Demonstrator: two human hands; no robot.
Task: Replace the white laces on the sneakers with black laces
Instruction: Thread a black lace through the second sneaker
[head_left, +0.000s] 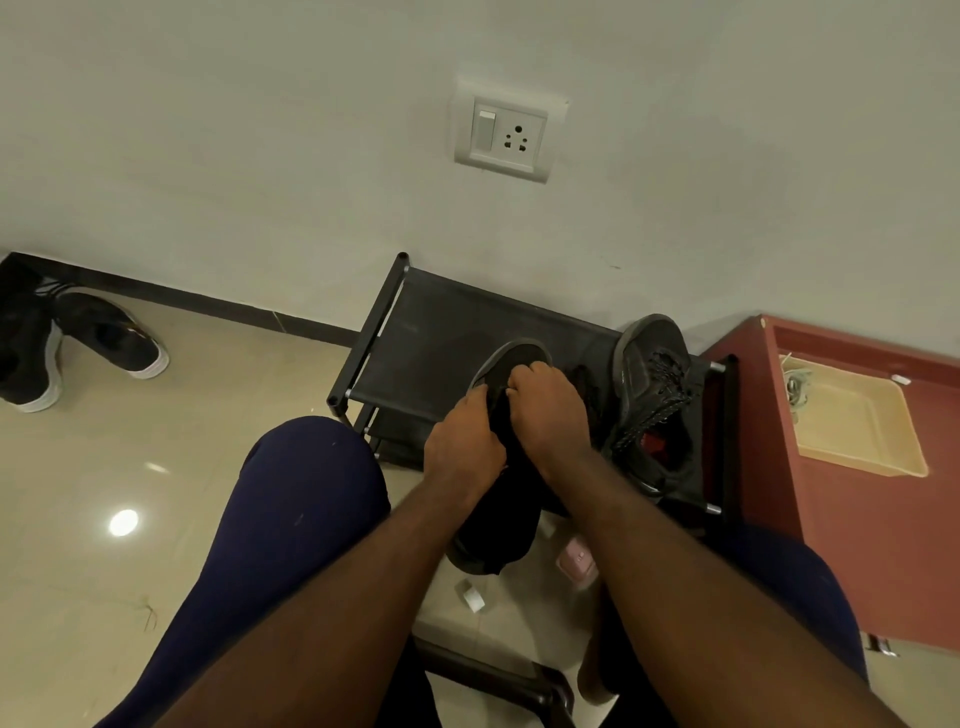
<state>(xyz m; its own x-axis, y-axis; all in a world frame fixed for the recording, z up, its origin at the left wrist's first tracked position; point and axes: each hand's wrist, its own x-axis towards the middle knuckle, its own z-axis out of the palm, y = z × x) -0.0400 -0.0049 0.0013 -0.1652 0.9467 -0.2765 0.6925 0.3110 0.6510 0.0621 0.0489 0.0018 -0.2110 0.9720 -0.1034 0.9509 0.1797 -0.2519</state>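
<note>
Left hand (464, 447), right hand (548, 410), fingers (524, 376) of both curled, pinching black sneaker (514, 356) upper, above rack (431, 332)

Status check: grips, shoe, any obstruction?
Left grip and right grip both curled on the dark sneaker, over the shoe rack. Lace not visible. Second sneaker beside, not blocking.

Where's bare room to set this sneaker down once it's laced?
Free: the left half of the black fabric shoe rack top, between its left rail and the held black sneaker; the near part of the beige plastic tray, clear of the white laces; the tan floor tiles left of the knee. Crowded: the rack's right end, where the second dark sneaker lies.
</note>
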